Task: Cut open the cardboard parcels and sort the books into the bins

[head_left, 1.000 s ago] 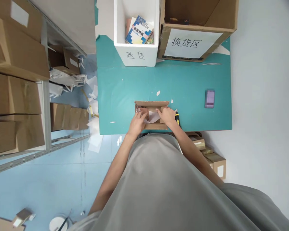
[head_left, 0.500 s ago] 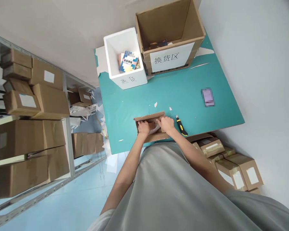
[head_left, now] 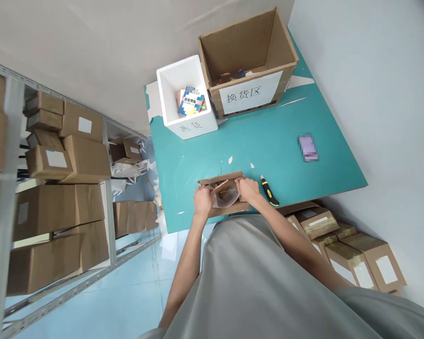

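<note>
A small open cardboard box (head_left: 222,179) lies near the front edge of the green table (head_left: 183,165). My left hand (head_left: 204,199) grips a thin brown item (head_left: 221,186), which is tilted up over the box's left part; its kind is too small to tell. My right hand (head_left: 248,189) is closed at the box's right end, and its fingers pinch something hidden. A curved, translucent whitish sheet (head_left: 227,200) shows between my hands inside the box. Just right of my right hand lies a black and yellow utility knife (head_left: 269,190).
A white foam box (head_left: 198,128) with books and a large labelled carton (head_left: 286,87) stand at the back. A blurred purple object (head_left: 308,148) lies at the right. Shelves of cartons (head_left: 92,160) rise at left; more cartons (head_left: 346,259) sit below the table's right side.
My left hand has drawn back toward the box's left edge, and the brown item is now raised and tilted. The translucent sheet shows more. The whole view has shifted slightly.
</note>
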Motion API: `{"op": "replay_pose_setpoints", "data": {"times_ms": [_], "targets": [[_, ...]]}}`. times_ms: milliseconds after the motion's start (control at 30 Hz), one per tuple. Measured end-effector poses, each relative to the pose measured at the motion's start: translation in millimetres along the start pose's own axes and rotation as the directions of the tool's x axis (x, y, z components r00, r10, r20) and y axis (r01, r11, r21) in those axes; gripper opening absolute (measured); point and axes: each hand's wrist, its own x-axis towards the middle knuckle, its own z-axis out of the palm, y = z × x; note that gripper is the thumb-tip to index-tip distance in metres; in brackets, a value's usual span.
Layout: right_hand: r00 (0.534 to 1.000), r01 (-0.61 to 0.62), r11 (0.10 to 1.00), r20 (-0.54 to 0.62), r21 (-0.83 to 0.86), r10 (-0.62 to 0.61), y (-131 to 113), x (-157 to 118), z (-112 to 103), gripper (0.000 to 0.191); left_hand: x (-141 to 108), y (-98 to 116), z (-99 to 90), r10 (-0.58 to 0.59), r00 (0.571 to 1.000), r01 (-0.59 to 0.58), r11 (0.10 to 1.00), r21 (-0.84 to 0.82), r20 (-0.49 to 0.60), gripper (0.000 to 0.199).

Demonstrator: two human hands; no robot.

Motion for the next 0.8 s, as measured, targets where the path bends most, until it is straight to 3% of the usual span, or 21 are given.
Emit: {"op": "replay_pose_setpoints", "data": {"times_ms": [67,133,233,367,467,567,667,733,800], "targets": [[1.0,-0.013,1.0,-0.015,0.007,0.014,1.2,-8.8,-9.2,0.051,-14.3,-10.7,-16.4,-0.05,0.992,0.027,0.979,-0.202,-0.112,0.025],[0.995,0.0,0.999,-0.097,0.047,0.004,-0.2,-23.0,-20.9,0.047,-27.9,-18.5,-28.3,-0.168,0.974,0.078,0.881,-0.467,-0.153,0.023],[0.96,0.123,0.974,-0.273,0.192,-0.068,-10.6,-49.7,-39.4,0.044,-44.3,-20.0,-35.9,-0.349,0.932,0.123,0.561,-0.818,-0.099,0.035],[0.91,0.357,0.839,-0.356,0.411,-0.213,-38.5,-76.8,-54.4,0.04,-57.4,-5.7,-36.5,-0.43,0.903,0.093,0.172,-0.981,0.01,0.045],[0.906,0.399,0.782,-0.34,0.479,-0.254,-59.5,-84.1,-57.8,0.041,-65.0,8.0,-37.2,-0.408,0.912,0.069,0.029,-0.997,0.051,0.044],[0.906,0.403,0.749,-0.342,0.525,-0.248,-74.1,-87.5,-60.7,0.046,-74.6,19.2,-40.1,-0.401,0.916,0.011,0.072,-0.997,-0.019,0.041],[0.919,0.379,0.695,-0.338,0.611,-0.203,-83.5,-93.1,-63.8,0.047,-86.8,26.2,-44.0,-0.387,0.884,-0.134,0.327,-0.935,-0.262,0.028],[0.934,0.347,0.641,-0.317,0.684,-0.167,-88.1,-97.2,-63.7,0.042,-95.3,28.0,-45.4,-0.307,0.842,-0.236,0.529,-0.815,-0.443,0.019],[0.941,0.331,0.556,-0.308,0.763,-0.137,-91.9,-100.4,-61.4,0.038,-103.2,28.4,-45.4,-0.198,0.809,-0.312,0.653,-0.69,-0.553,0.015]]}}
